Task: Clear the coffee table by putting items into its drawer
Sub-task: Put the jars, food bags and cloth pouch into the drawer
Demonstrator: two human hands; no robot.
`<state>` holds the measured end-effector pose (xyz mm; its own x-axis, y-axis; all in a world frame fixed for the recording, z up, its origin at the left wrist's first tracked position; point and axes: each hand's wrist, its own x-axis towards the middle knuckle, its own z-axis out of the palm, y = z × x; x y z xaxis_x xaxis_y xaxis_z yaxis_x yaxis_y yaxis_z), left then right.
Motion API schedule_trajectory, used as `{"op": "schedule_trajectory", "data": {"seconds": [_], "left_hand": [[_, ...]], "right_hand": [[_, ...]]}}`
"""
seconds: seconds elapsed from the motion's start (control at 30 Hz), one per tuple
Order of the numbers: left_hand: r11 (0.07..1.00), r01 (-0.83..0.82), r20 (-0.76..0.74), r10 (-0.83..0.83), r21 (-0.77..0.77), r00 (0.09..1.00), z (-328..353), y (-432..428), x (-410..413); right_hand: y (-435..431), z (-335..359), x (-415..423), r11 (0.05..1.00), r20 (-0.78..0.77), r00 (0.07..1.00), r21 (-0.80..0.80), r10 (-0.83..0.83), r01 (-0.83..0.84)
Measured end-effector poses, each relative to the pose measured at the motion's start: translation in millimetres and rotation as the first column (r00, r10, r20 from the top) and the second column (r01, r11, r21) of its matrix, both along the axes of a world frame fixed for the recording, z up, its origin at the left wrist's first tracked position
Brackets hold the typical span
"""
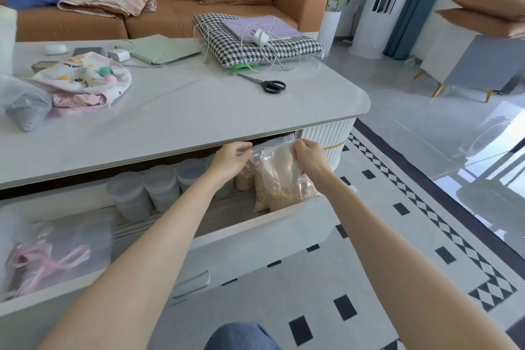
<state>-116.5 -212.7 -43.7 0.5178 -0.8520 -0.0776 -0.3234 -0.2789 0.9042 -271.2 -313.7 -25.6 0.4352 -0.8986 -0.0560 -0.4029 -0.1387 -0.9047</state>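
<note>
Worktop (pixel 199 111) spreads above and beyond both hands and carries many things. Under its front edge the drawer (pixel 255 236) stands open toward the person, and both forearms reach over its front wall. The checked cushion (pixel 227 45) lies far beyond the hands. Directly between the hands stands the clear bag (pixel 281 182) of pale flakes, at the right end of the drawer, with round tubs (pixel 162 187) to the left of the left hand. The bag's long axis is upright, and its sealed top runs from one hand to the other, close under the worktop edge. The left hand (pixel 231 160) pinches the top left corner. The right hand (pixel 311 158) grips the top right with curled fingers. Both are equally near, so I judge the next move is a push downward with both together. The scissors (pixel 267 84) lie beyond the hands.
</note>
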Motion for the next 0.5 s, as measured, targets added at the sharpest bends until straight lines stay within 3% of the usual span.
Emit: {"op": "schedule_trajectory", "data": {"seconds": [0.07,0.2,0.37,0.5], "left_hand": [[1.0,0.015,-0.008,-0.015,0.012,1.0,3.8,-0.7,-1.9],[0.999,0.017,-0.003,-0.017,0.031,1.0,4.2,4.5,-0.9],[0.992,0.116,-0.094,-0.11,0.057,0.989,8.9,15.4,4.5],[0.985,0.106,0.081,-0.118,0.136,0.99,-6.1,14.2,6.2]], "right_hand": [[-3.1,-3.6,5.6,1.0,-0.061,0.998,-0.006,0.017,-0.017],[-0.5,-20.6,8.2,0.978,-0.273,0.961,-0.188,0.036,-0.09],[-1.9,-28.1,7.0,0.959,-0.275,0.956,-0.282,-0.106,0.025],[-4.8,-26.0,6.9,0.945,-0.438,0.882,-0.327,-0.174,0.024]]}}
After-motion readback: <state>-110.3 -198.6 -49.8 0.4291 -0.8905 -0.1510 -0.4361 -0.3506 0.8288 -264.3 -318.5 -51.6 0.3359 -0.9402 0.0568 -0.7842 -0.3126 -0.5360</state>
